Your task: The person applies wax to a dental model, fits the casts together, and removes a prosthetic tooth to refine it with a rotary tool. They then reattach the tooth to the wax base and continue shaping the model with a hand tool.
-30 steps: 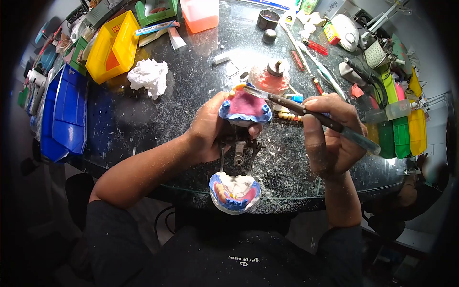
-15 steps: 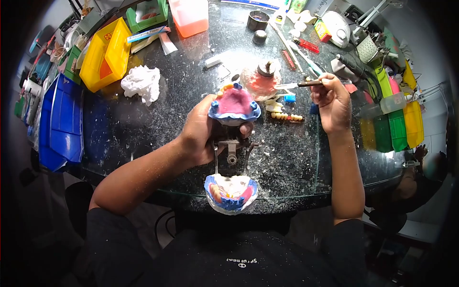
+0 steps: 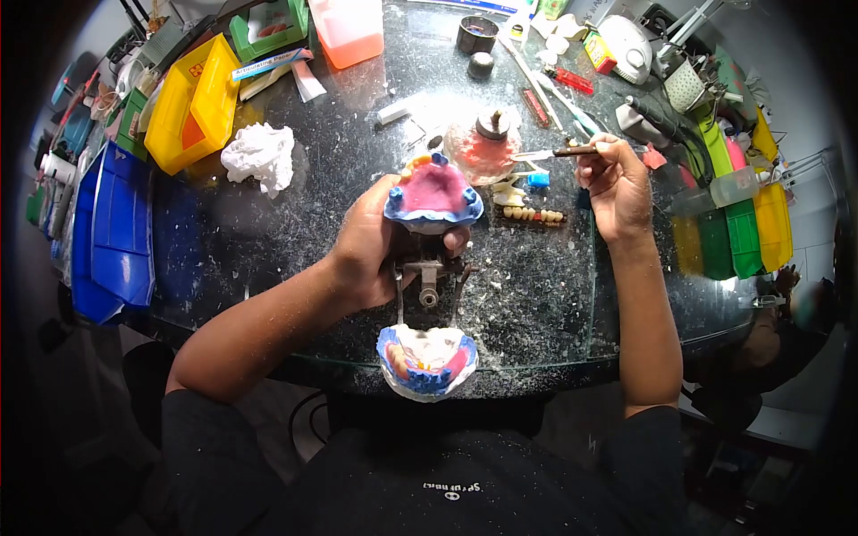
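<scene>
My left hand (image 3: 365,239) is wrapped round an opened dental articulator (image 3: 427,279). Its upper part carries a blue-and-white dental cast (image 3: 435,196) with a pink wax plate and a few teeth. Toward me hangs the other cast (image 3: 427,362), blue and white with pink wax and teeth on its sides. In my right hand (image 3: 618,183), a wax knife (image 3: 572,152) with a dark handle is pinched between the fingers. Its pale blade points left, close to the pink-topped burner (image 3: 483,147). A strip of artificial teeth (image 3: 533,215) lies below the blade.
Crumpled white tissue (image 3: 259,158) lies on the left of the dusty dark worktop. Beyond it stand a yellow bin (image 3: 192,107) and a blue bin (image 3: 112,237). Brushes and a red box cutter (image 3: 572,80) lie at the back right. Another person (image 3: 782,330) is at the far right.
The wax knife and my right hand have shifted slightly, with the handle now closer to level. My left hand still holds the articulator in nearly the same pose. The view has moved a little.
</scene>
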`<state>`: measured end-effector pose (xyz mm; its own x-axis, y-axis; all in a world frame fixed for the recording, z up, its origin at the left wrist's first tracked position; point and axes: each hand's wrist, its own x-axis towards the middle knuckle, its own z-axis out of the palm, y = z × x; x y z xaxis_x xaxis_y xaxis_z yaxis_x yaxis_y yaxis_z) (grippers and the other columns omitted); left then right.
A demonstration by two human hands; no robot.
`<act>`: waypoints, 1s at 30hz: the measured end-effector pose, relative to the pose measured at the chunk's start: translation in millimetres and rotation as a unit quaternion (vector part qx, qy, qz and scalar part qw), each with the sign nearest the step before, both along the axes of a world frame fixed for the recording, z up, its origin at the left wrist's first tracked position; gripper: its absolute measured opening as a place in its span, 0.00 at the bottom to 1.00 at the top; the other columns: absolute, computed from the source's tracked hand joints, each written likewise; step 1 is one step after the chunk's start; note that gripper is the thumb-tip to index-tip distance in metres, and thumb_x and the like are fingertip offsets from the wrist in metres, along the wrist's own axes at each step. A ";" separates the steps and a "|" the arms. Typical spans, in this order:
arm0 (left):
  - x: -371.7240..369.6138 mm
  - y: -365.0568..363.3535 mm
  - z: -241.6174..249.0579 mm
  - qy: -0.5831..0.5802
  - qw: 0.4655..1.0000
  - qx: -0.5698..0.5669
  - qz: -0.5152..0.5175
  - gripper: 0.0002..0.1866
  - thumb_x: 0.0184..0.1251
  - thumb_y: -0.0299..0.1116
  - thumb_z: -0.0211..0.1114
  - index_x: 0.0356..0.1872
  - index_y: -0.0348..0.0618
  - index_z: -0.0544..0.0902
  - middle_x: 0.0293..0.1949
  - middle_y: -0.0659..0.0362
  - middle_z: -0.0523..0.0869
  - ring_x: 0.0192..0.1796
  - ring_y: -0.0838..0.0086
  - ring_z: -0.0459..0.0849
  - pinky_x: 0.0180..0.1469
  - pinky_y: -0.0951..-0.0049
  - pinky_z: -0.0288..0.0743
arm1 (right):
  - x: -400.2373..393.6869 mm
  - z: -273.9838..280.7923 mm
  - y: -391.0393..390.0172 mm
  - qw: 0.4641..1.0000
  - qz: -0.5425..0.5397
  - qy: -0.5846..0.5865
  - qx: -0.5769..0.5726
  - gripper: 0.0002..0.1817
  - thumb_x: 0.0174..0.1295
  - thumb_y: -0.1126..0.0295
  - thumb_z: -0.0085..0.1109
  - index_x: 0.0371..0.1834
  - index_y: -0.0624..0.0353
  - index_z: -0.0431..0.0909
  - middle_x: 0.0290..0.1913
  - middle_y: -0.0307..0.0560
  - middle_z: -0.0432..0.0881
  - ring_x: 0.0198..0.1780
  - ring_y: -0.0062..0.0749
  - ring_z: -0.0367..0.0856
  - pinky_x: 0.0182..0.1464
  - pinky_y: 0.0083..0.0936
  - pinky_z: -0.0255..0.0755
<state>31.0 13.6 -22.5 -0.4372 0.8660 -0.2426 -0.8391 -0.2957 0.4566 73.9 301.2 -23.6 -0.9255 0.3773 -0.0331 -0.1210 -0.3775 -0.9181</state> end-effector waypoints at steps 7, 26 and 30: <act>-0.7 -0.4 0.0 -0.010 1.000 0.014 -0.005 0.23 0.73 0.49 0.36 0.40 0.44 0.76 0.28 0.55 0.80 0.29 0.73 0.78 0.33 0.72 0.74 | -0.5 -1.0 0.3 1.000 0.001 0.006 0.003 0.07 0.60 0.70 0.52 0.34 0.61 0.77 0.27 0.45 0.81 0.28 0.25 0.79 0.32 0.22 0.70; 5.9 -0.6 2.1 -0.050 0.997 -0.041 0.037 0.24 0.72 0.49 0.34 0.45 0.44 0.75 0.29 0.54 0.80 0.31 0.71 0.80 0.33 0.68 0.76 | 9.4 52.6 -58.2 0.927 -0.108 0.198 0.301 0.05 0.62 0.74 0.57 0.39 0.63 0.76 0.31 0.45 0.82 0.32 0.18 0.78 0.35 0.14 0.71; 5.1 -2.1 0.3 -0.053 0.998 -0.034 0.031 0.24 0.73 0.50 0.34 0.45 0.44 0.75 0.30 0.55 0.80 0.30 0.72 0.80 0.32 0.68 0.77 | 10.1 53.5 -62.2 0.919 -0.119 0.195 0.320 0.06 0.62 0.74 0.57 0.39 0.64 0.76 0.31 0.44 0.82 0.32 0.17 0.78 0.35 0.14 0.71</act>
<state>36.1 11.5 -22.2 -0.4582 0.8179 -0.3479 -0.8645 -0.3192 0.3882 84.0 239.0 30.0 -0.7088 0.3969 0.5832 -0.4976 0.3046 -0.8122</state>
